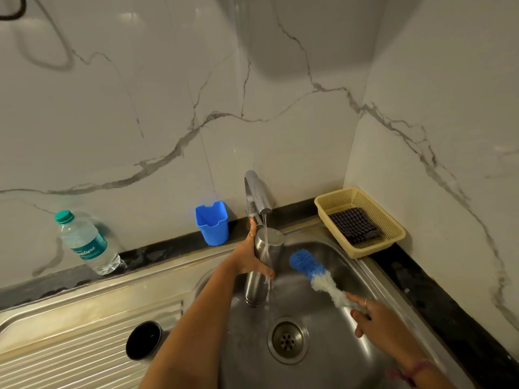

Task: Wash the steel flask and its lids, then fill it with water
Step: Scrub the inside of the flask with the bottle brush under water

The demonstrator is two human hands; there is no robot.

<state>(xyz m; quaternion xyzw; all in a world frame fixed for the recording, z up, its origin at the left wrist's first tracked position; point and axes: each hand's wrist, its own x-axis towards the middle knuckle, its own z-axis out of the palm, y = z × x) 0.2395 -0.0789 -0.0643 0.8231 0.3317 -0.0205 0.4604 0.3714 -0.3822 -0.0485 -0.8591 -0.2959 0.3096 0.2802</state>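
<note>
1. Steel flask point(259, 265) is gripped upright by the left hand point(248, 255) under the running tap point(257, 193), over the sink point(331, 357).
2. A bottle brush point(316, 275) is held by the right hand point(377, 318).
3. Rinsing is judged under way; next, the brush must be aimed into the flask's mouth.

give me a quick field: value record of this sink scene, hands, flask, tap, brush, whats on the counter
left hand: grips the steel flask, held over the sink
tap: running, water falls on the flask and runs off it
right hand: holds the bottle brush by its handle end, blue tip up, beside the flask
drainboard: black lid
counter: plastic water bottle, blue cup, yellow basket with a dark cloth
</note>
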